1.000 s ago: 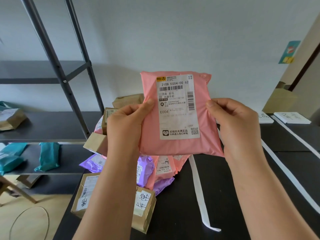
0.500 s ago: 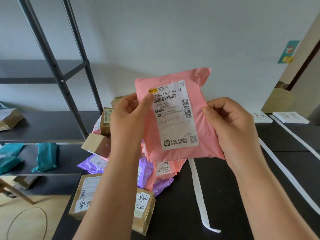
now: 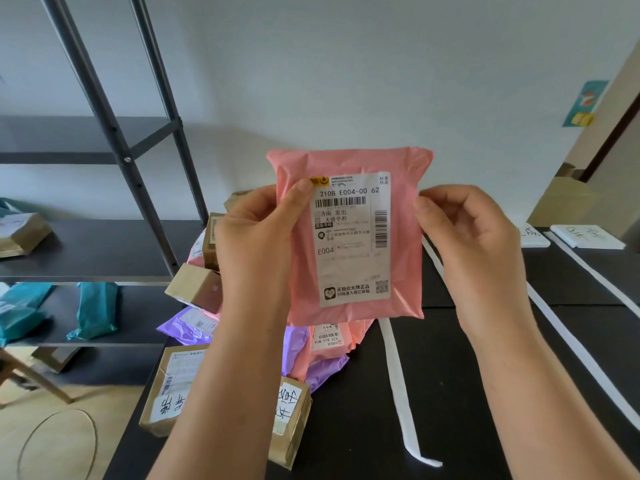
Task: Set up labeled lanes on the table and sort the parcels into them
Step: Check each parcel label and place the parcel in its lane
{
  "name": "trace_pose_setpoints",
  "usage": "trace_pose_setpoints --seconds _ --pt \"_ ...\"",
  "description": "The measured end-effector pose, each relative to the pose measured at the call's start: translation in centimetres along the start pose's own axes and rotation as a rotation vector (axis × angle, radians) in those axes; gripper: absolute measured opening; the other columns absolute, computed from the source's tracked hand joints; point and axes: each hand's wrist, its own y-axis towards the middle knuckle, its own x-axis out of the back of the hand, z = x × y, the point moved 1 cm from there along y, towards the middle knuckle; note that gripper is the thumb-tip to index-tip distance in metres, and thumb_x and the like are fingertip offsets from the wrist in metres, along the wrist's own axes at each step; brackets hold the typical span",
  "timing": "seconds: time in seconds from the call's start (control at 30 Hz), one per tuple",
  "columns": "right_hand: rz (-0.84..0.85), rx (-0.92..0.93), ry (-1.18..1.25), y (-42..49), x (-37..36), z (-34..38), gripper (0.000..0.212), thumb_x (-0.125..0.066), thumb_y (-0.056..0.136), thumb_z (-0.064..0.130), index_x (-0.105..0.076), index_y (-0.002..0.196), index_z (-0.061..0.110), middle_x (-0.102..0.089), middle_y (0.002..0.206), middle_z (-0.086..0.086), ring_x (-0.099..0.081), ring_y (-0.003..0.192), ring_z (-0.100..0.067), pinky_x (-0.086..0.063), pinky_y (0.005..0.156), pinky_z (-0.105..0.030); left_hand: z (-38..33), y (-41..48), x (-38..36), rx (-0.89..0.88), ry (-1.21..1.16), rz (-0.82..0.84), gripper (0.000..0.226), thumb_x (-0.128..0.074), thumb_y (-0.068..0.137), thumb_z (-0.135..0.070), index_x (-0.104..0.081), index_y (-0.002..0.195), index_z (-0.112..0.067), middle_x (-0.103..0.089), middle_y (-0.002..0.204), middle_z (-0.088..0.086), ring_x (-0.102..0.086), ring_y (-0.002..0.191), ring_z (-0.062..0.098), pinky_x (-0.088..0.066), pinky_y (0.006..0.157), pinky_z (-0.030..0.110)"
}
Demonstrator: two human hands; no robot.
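Note:
I hold a pink parcel (image 3: 349, 237) upright in front of me, its white shipping label marked E004 facing the camera. My left hand (image 3: 256, 251) grips its left edge, thumb on the label's top corner. My right hand (image 3: 474, 251) pinches the right edge. Below lies a pile of parcels (image 3: 311, 344) on the black table (image 3: 502, 393): pink and purple bags and brown boxes. White tape strips (image 3: 398, 382) mark lanes on the table. White label cards (image 3: 588, 235) lie at the far right.
A metal shelf rack (image 3: 104, 251) stands at the left with teal bags (image 3: 93, 310) and a brown parcel (image 3: 20, 233) on it. A large brown box (image 3: 166, 389) sits at the table's near left corner. A cardboard box (image 3: 561, 206) leans at the far right.
The pink parcel was tilted leftward half a second ago and now stands upright again. My right hand's grip has shifted from a fuller hold to a fingertip pinch on the right edge.

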Motion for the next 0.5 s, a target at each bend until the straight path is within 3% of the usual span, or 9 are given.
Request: trace_pose_setpoints --seconds 0.1,0.23,0.43,0.5 --pt "-0.06 0.052 -0.069 0.2 -0.1 0.6 0.024 -0.074 0.085 0.041 -0.069 0.1 0.023 -0.071 0.09 0.012 -0.066 0.087 -0.004 -0.053 0.078 -0.02 0.1 -0.3 -0.1 0.008 0.036 0.038 0.013 -0.078 0.082 -0.026 -0.076 0.076 -0.015 -0.077 0.084 0.007 -0.072 0.089 0.033 -0.057 0.087 0.052" --pt "-0.114 0.114 -0.178 0.2 -0.3 0.7 0.008 -0.074 0.088 0.029 -0.068 0.088 0.023 -0.068 0.079 0.018 -0.063 0.077 0.002 -0.047 0.069 -0.01 0.1 -0.6 -0.4 0.033 0.056 0.086 0.011 -0.079 0.081 -0.028 -0.077 0.077 -0.018 -0.077 0.083 0.003 -0.073 0.088 0.029 -0.057 0.087 0.052" --pt "-0.128 0.045 -0.138 0.1 -0.3 0.4 0.009 -0.071 0.09 0.022 -0.071 0.082 0.019 -0.072 0.077 0.014 -0.067 0.072 -0.006 -0.053 0.063 -0.021 1.1 -0.3 -0.3 -0.072 0.194 -0.011 0.024 -0.08 0.078 -0.042 -0.072 0.096 -0.029 -0.074 0.087 -0.011 -0.071 0.085 0.013 -0.059 0.081 0.042" --pt "-0.154 0.021 -0.12 0.2 -0.1 0.3 0.009 -0.071 0.09 0.024 -0.071 0.082 0.019 -0.072 0.076 0.013 -0.067 0.07 -0.008 -0.054 0.063 -0.026 1.6 -0.5 -0.2 -0.172 0.215 -0.095 0.017 -0.075 0.083 -0.041 -0.069 0.094 -0.03 -0.071 0.086 -0.011 -0.067 0.079 0.006 -0.059 0.078 0.036"
